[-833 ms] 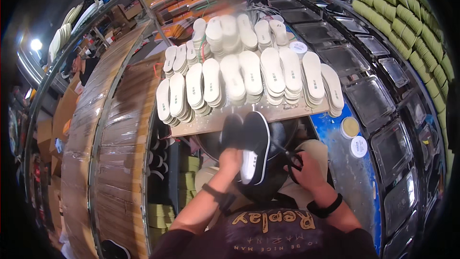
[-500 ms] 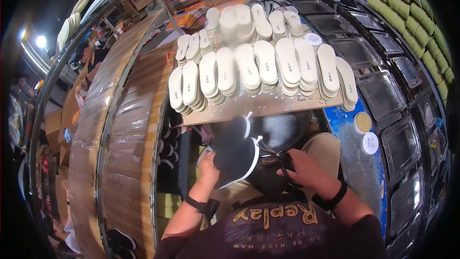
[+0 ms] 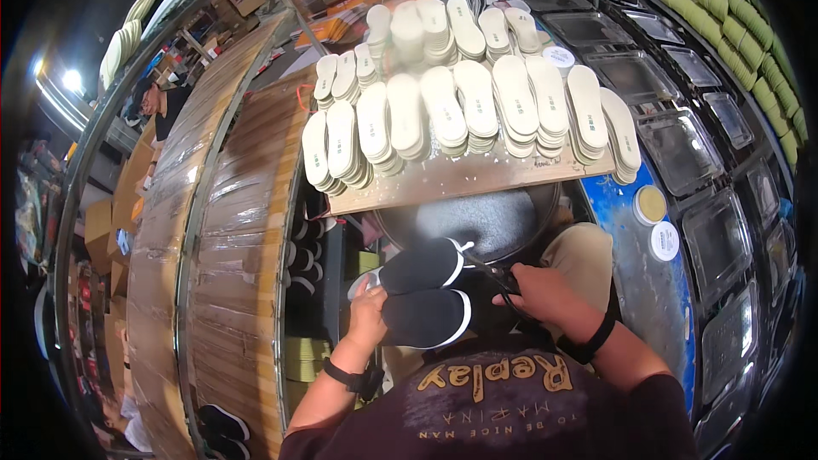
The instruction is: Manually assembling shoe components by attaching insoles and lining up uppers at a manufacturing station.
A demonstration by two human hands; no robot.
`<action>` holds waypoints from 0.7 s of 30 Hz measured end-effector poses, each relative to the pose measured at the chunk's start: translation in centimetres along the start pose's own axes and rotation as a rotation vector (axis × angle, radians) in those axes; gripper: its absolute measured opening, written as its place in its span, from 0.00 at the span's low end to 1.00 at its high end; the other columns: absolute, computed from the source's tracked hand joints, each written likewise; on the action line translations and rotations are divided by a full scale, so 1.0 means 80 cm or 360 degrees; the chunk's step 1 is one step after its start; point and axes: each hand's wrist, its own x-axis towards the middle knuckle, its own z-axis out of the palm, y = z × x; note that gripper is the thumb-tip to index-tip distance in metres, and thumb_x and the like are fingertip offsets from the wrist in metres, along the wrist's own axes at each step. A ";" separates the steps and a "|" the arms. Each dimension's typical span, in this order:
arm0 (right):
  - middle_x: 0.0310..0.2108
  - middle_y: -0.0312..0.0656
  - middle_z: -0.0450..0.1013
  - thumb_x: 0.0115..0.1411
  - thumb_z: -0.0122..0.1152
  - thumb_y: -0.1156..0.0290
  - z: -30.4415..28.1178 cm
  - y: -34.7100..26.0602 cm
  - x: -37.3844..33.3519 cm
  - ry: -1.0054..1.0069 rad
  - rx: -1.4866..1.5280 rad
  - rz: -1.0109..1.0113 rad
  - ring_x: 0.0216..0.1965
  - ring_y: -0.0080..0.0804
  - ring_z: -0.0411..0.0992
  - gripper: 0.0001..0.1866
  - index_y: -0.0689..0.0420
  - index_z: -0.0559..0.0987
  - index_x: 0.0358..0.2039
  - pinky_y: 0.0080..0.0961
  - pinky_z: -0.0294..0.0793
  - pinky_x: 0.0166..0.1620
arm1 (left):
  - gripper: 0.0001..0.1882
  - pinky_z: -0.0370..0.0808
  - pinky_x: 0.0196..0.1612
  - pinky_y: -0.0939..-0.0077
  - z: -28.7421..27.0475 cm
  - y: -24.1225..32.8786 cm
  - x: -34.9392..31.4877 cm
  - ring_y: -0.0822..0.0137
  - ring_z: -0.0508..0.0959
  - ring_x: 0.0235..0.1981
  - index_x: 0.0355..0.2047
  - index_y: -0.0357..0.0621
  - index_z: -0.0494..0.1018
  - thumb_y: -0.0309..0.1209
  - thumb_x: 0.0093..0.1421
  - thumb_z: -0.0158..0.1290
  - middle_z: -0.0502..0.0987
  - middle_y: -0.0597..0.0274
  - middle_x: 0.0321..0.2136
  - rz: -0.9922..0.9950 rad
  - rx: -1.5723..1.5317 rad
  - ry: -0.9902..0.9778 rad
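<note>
My left hand (image 3: pixel 366 311) grips a pair of black shoes with white edges (image 3: pixel 423 291), held side by side and lying crosswise just above my lap. My right hand (image 3: pixel 545 296) is closed on a pair of black scissors (image 3: pixel 498 277) whose tips point at the toe end of the upper shoe, where a white thread end shows. Both hands hover in front of a round dark grey pan (image 3: pixel 477 220) under the board's edge.
A wooden board (image 3: pixel 477 177) carries several stacks of white insoles (image 3: pixel 460 102). Two round tins (image 3: pixel 658 221) sit on the blue surface at right, beside rows of clear trays (image 3: pixel 682 145). Curved wooden conveyor panels (image 3: pixel 230 230) run along the left, with another person (image 3: pixel 162 102) far back.
The shoes have come down from upright in front of the board to lying crosswise low near my lap. My right hand with the scissors has closed in on their toe end.
</note>
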 end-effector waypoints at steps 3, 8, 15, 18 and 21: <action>0.24 0.50 0.75 0.52 0.58 0.38 0.008 0.005 0.005 -0.0010 -0.0068 0.0017 0.29 0.52 0.75 0.32 0.61 0.74 0.28 0.42 0.73 0.34 | 0.10 0.59 0.62 0.51 0.002 -0.002 -0.001 0.50 0.79 0.38 0.33 0.40 0.77 0.26 0.49 0.55 0.79 0.51 0.30 -0.0008 -0.0026 0.0048; 0.24 0.50 0.75 0.52 0.59 0.39 0.027 0.019 -0.001 -0.0074 -0.0098 0.0088 0.29 0.52 0.75 0.31 0.61 0.74 0.28 0.42 0.73 0.35 | 0.10 0.75 0.44 0.69 0.013 -0.002 0.010 0.60 0.80 0.33 0.35 0.33 0.77 0.27 0.55 0.54 0.80 0.55 0.31 -0.0545 -0.0776 0.0248; 0.28 0.50 0.75 0.51 0.60 0.39 0.050 0.000 -0.011 -0.0064 -0.0016 -0.0148 0.32 0.49 0.75 0.31 0.61 0.73 0.30 0.41 0.74 0.37 | 0.15 0.78 0.41 0.70 0.049 0.008 0.049 0.60 0.79 0.38 0.47 0.35 0.71 0.31 0.66 0.44 0.77 0.53 0.39 -0.1185 -0.2683 0.0317; 0.27 0.52 0.75 0.51 0.60 0.39 0.047 0.001 -0.005 -0.0139 -0.0113 -0.0076 0.32 0.50 0.75 0.31 0.60 0.73 0.31 0.42 0.74 0.37 | 0.15 0.78 0.40 0.69 0.049 0.026 0.067 0.60 0.78 0.39 0.45 0.36 0.72 0.33 0.67 0.43 0.77 0.53 0.39 -0.1072 -0.3029 0.0105; 0.28 0.53 0.75 0.51 0.60 0.39 0.038 0.006 -0.003 -0.0259 -0.0146 0.0033 0.33 0.53 0.75 0.33 0.62 0.73 0.32 0.44 0.73 0.36 | 0.13 0.79 0.36 0.71 0.052 0.026 0.071 0.62 0.79 0.34 0.40 0.38 0.73 0.34 0.67 0.42 0.77 0.54 0.36 -0.1145 -0.3121 0.0105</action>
